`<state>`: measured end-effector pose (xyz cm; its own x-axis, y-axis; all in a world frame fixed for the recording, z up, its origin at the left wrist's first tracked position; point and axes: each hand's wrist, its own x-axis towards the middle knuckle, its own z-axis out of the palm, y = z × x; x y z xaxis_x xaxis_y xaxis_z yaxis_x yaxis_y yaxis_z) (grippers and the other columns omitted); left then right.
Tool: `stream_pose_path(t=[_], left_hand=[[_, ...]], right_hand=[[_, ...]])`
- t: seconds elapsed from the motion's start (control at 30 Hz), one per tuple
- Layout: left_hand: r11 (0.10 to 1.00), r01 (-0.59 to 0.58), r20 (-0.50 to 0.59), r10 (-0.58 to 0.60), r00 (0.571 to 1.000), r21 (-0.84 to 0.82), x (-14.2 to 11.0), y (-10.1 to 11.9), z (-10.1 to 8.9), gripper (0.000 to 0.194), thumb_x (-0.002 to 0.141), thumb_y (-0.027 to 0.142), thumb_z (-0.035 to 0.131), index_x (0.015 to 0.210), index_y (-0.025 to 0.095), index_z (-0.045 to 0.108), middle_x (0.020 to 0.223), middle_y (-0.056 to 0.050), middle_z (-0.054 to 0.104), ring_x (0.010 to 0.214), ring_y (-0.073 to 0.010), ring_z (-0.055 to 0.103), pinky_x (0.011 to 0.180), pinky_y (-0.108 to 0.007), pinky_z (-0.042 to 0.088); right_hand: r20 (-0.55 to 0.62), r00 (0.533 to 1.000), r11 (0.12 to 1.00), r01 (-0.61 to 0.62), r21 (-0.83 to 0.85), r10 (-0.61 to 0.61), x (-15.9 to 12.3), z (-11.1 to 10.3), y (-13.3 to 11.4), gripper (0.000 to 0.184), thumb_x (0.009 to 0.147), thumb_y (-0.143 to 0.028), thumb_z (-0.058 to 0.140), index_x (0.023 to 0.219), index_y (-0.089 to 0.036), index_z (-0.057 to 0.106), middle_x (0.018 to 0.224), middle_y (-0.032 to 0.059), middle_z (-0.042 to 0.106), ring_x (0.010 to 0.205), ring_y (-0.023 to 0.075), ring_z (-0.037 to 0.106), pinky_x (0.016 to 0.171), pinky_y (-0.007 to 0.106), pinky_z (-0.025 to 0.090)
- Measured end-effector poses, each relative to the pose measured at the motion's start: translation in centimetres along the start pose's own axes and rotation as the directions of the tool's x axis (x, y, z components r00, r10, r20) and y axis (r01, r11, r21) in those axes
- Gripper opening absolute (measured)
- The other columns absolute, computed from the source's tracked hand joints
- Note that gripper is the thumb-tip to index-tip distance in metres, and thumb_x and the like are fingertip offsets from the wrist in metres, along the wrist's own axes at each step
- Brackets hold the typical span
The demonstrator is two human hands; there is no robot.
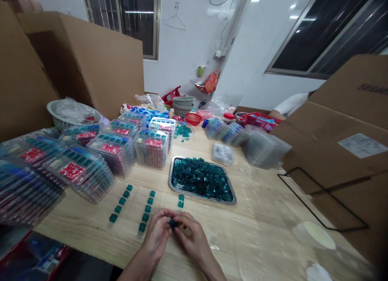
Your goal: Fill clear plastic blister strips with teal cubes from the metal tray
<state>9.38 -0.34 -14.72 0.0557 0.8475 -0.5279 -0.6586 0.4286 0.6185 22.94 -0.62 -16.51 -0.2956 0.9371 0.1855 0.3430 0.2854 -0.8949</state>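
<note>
Above the near edge of the wooden table, my left hand (158, 229) and my right hand (194, 233) meet, fingers closed around a small dark teal piece (172, 223). Fingertips hide much of it, so its exact shape cannot be made out. Just beyond them lies a short line of teal square pieces (181, 201). To the left are two longer rows, one of teal squares (147, 208) and a farther one of similar squares (122, 201). Behind my hands, a metal tray (202, 197) holds a heap of loose teal pieces (201, 176).
Stacked clear plastic cases (110, 153) with red and teal contents fill the left side. A clear compartment box (223, 154) sits behind the tray. Cardboard boxes (109, 62) flank the table. At right are a white bowl (315, 235) and a black wire frame (324, 196). Another person's sleeve (292, 104) shows behind.
</note>
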Motion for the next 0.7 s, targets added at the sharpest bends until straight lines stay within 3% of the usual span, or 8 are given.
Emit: stream_pose_path(t=[0.13, 0.3, 0.53, 0.7], left_hand=[[0.997, 0.016, 0.045, -0.013, 0.999, -0.071, 0.0, -0.1, -0.4, 0.016, 0.049, 0.016, 0.070, 0.064, 0.014, 0.066, 0.068, -0.003, 0.067, 0.068, -0.0152, 0.061, 0.064, -0.024, 0.046], [0.995, 0.024, 0.081, -0.016, 0.997, -0.099, 0.0, -0.3, -0.7, 0.014, 0.051, 0.016, 0.070, 0.064, 0.013, 0.066, 0.069, -0.005, 0.067, 0.072, -0.0181, 0.062, 0.070, -0.029, 0.049], [0.997, -0.009, 0.080, 0.016, 0.997, -0.077, -0.4, 0.0, -0.5, 0.015, 0.052, 0.016, 0.071, 0.066, 0.013, 0.066, 0.072, -0.005, 0.068, 0.074, -0.0184, 0.063, 0.069, -0.028, 0.049], [0.996, 0.012, 0.064, -0.007, 0.998, -0.090, -0.7, 0.4, -0.2, 0.016, 0.050, 0.015, 0.073, 0.064, 0.014, 0.064, 0.068, -0.004, 0.066, 0.070, -0.0172, 0.062, 0.072, -0.031, 0.049]], right_hand=[[-0.029, 0.998, 0.993, -0.061, 0.098, 0.064, -0.1, 0.1, 0.4, 0.009, 0.080, -0.022, 0.060, 0.085, -0.019, 0.067, 0.089, 0.0071, 0.067, 0.081, 0.0197, 0.061, 0.071, 0.029, 0.048], [-0.087, 0.986, 0.972, -0.124, 0.200, 0.144, -0.2, -0.2, 0.3, 0.015, 0.084, -0.029, 0.056, 0.079, -0.018, 0.066, 0.078, 0.0061, 0.067, 0.075, 0.0199, 0.063, 0.068, 0.028, 0.049], [-0.080, 0.997, 0.993, 0.012, 0.119, -0.003, -0.6, 0.0, 0.0, 0.015, 0.082, -0.026, 0.060, 0.091, -0.021, 0.070, 0.091, 0.0085, 0.069, 0.086, 0.0212, 0.063, 0.077, 0.032, 0.050], [-0.174, 0.953, 0.891, -0.155, 0.426, 0.249, -0.6, -0.1, 1.5, 0.020, 0.071, -0.035, 0.072, 0.084, -0.020, 0.071, 0.080, 0.0069, 0.071, 0.074, 0.0210, 0.065, 0.068, 0.030, 0.053]])
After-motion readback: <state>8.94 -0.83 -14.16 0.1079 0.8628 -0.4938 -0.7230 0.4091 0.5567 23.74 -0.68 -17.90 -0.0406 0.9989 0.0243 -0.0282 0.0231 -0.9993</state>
